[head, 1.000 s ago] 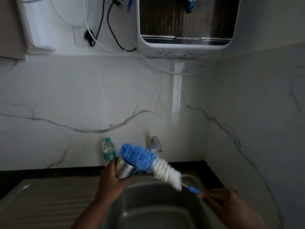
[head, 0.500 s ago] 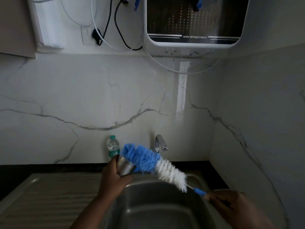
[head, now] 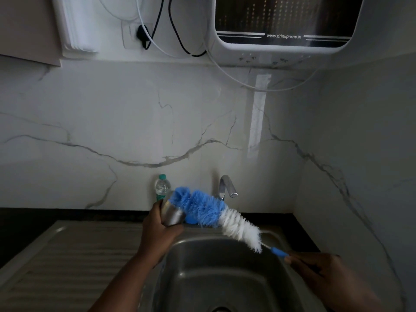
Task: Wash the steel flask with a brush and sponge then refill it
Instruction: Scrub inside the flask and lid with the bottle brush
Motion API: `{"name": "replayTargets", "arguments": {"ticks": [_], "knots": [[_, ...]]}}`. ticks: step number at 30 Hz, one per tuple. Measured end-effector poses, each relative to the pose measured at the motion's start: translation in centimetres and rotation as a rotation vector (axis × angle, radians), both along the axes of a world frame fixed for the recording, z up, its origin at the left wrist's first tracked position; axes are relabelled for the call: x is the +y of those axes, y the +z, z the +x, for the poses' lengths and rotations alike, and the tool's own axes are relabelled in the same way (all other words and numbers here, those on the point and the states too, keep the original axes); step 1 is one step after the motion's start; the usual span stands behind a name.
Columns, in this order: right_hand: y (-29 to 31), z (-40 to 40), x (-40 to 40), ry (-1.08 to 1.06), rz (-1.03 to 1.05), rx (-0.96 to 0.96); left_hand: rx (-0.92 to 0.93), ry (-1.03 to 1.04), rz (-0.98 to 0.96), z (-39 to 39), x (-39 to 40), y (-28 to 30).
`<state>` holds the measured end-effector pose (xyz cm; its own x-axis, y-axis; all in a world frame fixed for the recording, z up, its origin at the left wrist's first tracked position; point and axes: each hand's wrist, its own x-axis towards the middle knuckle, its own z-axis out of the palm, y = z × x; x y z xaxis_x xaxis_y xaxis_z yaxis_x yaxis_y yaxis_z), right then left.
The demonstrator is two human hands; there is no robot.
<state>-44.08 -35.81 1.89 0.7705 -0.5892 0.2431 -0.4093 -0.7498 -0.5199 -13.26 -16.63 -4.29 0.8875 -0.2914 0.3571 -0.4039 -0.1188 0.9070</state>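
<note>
Above the steel sink (head: 225, 269), near its back left corner, we held the steel flask (head: 172, 214) in our left hand (head: 158, 230), the fingers wrapped around its body so that only the shiny upper part showed past them. It was tilted, its mouth turned up and toward the right. Our right hand (head: 324, 275) hovered over the sink's right rim and gripped the handle of the bottle brush (head: 216, 213), whose blue grip stuck out just beyond the fingers. From there the brush slanted up and to the left across the basin, white bristles nearest the handle and blue bristles at the far end. The blue tip lay right at the flask's mouth; whether it had gone inside we could not tell, since the fluffy head hid the opening. Behind the sink, at the foot of the marble wall, stood a chrome tap (head: 226, 185), and to the left of it a small plastic water bottle (head: 162, 186) with a green cap, partly covered by the flask and brush. High above the sink hung a water purifier (head: 283, 23), with cables (head: 175, 37) trailing to a wall socket on its left. Left of the basin ran the ribbed draining board (head: 78, 255).
</note>
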Motion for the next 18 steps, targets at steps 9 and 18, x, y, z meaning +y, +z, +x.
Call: {"name": "replayTargets", "arguments": {"ticks": [9, 18], "knots": [[0.8, 1.4, 1.0, -0.021, 0.016, -0.015, 0.002, 0.005, 0.027, 0.1, 0.8, -0.6], [1.6, 5.2, 2.5, 0.023, 0.012, -0.011, 0.033, 0.039, -0.05, 0.5, 4.4, -0.1]]}}
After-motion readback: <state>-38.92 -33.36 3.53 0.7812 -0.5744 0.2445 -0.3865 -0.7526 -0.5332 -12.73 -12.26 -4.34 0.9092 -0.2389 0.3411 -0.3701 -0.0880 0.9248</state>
